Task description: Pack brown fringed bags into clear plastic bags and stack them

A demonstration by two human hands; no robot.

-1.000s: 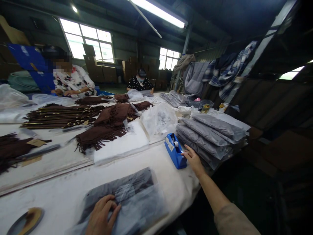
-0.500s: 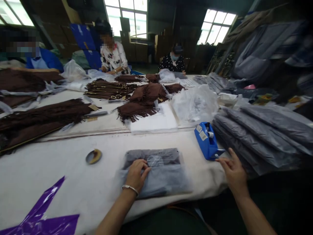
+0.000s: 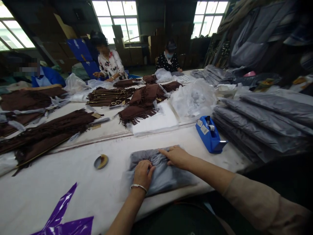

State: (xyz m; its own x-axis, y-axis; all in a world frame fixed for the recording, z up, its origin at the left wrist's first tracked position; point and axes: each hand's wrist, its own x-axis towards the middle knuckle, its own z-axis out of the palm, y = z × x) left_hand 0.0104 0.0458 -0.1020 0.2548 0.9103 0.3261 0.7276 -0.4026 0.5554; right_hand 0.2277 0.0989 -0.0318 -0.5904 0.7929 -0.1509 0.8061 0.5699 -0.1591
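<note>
A folded grey fabric item in a clear plastic bag (image 3: 168,181) lies flat in front of me. My left hand (image 3: 143,174) rests on its left part, fingers lightly bent on the plastic and a silvery bangle at the wrist. Reaching over from the right, my right hand (image 3: 178,157) presses on the bag's upper part, index finger stretched out. Whether a piece of tape is under that fingertip, I cannot tell. A blue tape dispenser (image 3: 207,135) stands right of the bag, apart from both hands.
A tape roll (image 3: 101,161) and purple plastic (image 3: 62,212) lie to the left. Stacked bagged grey items (image 3: 256,120) are at the right. Brown fringed scarves (image 3: 144,101), white sheets (image 3: 158,120) and a crumpled clear bag (image 3: 193,98) lie beyond. Several people work across the table.
My right hand has left the tape dispenser's front end and moved left onto the bagged item. My left hand stays on the bag. The whole view has shifted slightly.
</note>
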